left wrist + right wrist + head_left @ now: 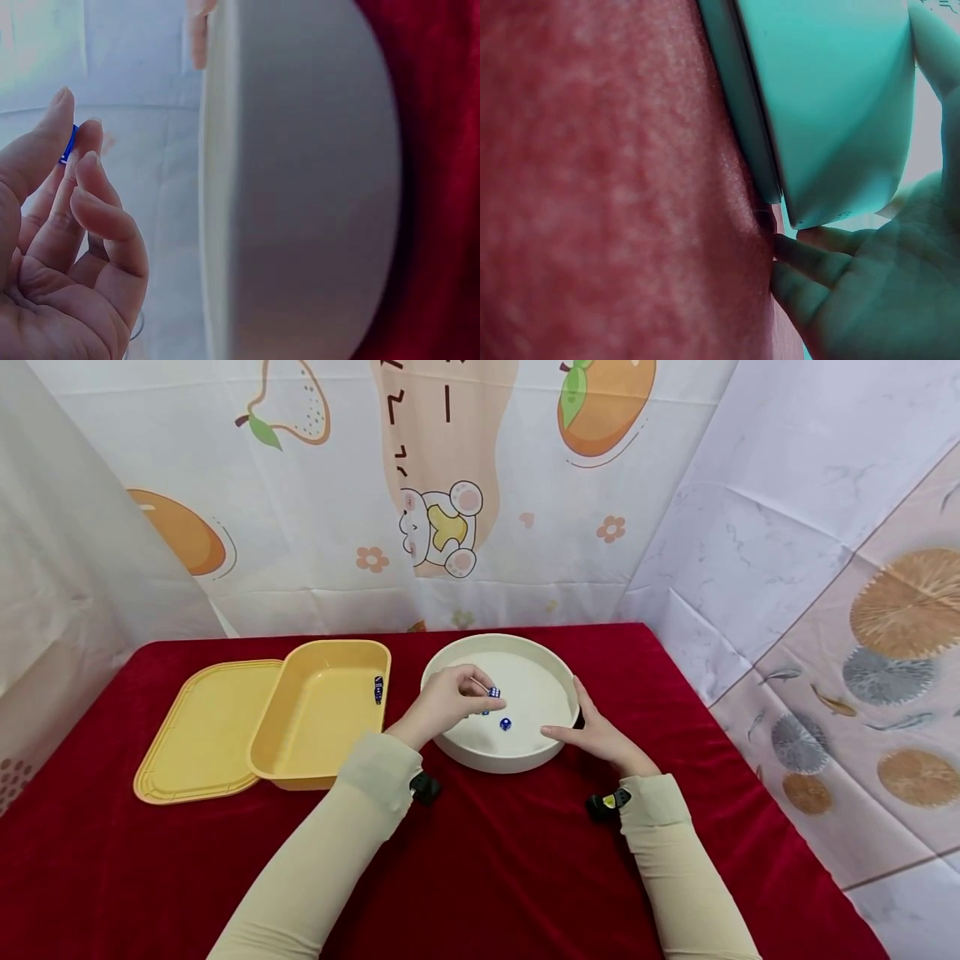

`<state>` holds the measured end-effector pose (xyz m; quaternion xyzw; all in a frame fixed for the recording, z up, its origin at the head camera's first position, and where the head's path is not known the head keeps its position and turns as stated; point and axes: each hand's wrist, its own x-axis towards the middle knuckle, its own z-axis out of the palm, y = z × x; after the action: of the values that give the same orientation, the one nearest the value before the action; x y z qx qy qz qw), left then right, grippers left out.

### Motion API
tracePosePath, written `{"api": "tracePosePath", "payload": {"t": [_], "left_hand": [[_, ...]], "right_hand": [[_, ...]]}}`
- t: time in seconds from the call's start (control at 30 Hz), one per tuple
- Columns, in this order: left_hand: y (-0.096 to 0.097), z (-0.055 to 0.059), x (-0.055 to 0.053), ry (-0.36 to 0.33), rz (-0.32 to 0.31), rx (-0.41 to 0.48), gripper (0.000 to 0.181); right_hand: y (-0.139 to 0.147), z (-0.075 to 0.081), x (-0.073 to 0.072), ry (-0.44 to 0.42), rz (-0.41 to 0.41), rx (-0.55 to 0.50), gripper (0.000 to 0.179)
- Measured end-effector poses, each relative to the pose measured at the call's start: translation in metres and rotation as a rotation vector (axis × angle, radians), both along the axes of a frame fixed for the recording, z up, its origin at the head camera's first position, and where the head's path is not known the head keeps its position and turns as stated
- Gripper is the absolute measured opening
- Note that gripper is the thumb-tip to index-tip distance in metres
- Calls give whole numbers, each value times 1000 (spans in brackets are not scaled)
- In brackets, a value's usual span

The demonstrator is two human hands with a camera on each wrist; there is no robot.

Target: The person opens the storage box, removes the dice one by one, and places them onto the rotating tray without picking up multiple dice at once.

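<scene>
A round cream tub (536,681) stands on the table. Above its inside, my left hand (450,697) pinches a blue die with white pips (493,692) between thumb and fingers; in the left wrist view only a blue sliver of the die (69,144) shows. On the tub's floor lies another blue die (506,724), and a further blue one (485,712) is partly hidden behind the left fingers. My right hand (596,731) holds the tub's right side, thumb over the rim, fingers along the outside. Those fingers (810,259) reach the tub's base in the right wrist view.
Left of the tub stands a yellow rectangular box (300,727), with blue dice (378,689) in a row along its right wall. Its yellow lid (202,727) lies flat at the far left. A red cloth (510,860) covers the table, and printed curtains hang behind and at the sides.
</scene>
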<state>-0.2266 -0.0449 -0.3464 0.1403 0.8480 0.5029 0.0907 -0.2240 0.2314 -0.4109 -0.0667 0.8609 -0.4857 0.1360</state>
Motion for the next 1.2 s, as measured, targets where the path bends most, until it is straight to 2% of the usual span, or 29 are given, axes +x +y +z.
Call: {"api": "tracePosePath", "payload": {"t": [0.23, 0.4, 0.83, 1.2], "left_hand": [[6, -17, 1, -18, -39, -21, 25], [6, -24, -2, 2, -70, -64, 24], [6, -31, -2, 55, -97, -259, 23], [6, -31, -1, 73, -115, -324, 23]], "right_hand": [[1, 0, 0, -2, 2, -7, 116], [0, 1, 0, -2, 0, -17, 115], [1, -2, 0, -5, -7, -5, 117], [1, -1, 0, 4, -4, -3, 116]]}}
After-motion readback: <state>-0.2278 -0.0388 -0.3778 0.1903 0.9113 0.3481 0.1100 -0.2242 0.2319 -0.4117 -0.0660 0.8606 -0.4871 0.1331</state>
